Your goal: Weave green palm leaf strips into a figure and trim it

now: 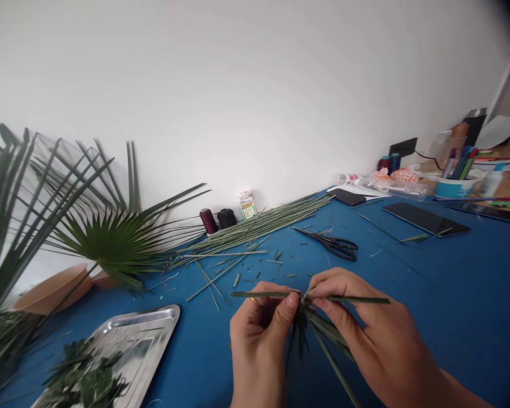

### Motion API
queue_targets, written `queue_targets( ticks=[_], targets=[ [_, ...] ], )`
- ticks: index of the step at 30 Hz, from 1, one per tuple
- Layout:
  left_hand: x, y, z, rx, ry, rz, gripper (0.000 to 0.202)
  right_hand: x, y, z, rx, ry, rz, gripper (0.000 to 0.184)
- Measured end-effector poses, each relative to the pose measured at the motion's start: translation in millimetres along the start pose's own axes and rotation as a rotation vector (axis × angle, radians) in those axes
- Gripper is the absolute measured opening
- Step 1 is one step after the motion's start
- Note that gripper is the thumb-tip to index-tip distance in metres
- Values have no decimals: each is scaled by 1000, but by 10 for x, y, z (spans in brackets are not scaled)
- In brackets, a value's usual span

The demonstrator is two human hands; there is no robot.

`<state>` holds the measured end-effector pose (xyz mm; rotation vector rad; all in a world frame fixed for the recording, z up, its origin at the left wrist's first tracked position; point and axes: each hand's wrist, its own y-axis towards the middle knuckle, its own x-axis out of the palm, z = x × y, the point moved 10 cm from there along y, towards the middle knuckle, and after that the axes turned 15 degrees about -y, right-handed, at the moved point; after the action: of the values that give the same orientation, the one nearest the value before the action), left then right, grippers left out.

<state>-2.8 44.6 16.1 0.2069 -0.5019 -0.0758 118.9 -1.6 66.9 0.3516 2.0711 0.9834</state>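
Observation:
My left hand (259, 334) and my right hand (365, 334) meet low in the middle of the view, both pinched on a small bundle of green palm leaf strips (310, 317). One strip runs sideways between my fingertips, sticking out left and right. Other strips hang down from the pinch toward me. Black scissors (334, 245) lie on the blue table (450, 283) just beyond my hands. A long pile of cut leaf strips (259, 226) stretches across the table behind them.
A metal tray (153, 328) with folded leaf pieces sits at the lower left. Palm fronds (110, 238) and tan bowls (55, 289) fill the left. Thread spools (217, 220), a phone (425, 219) and a pen cup (454, 184) stand farther back.

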Motion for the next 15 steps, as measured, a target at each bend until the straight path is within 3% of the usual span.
queue_targets(
  ticks=[10,15],
  targets=[
    [89,17,74,18,4,-46,6,-134,70,-20,-46,10,65,19],
    [121,25,37,-36,-29,-90,7,-73,148,61,34,159,-80,20]
  ],
)
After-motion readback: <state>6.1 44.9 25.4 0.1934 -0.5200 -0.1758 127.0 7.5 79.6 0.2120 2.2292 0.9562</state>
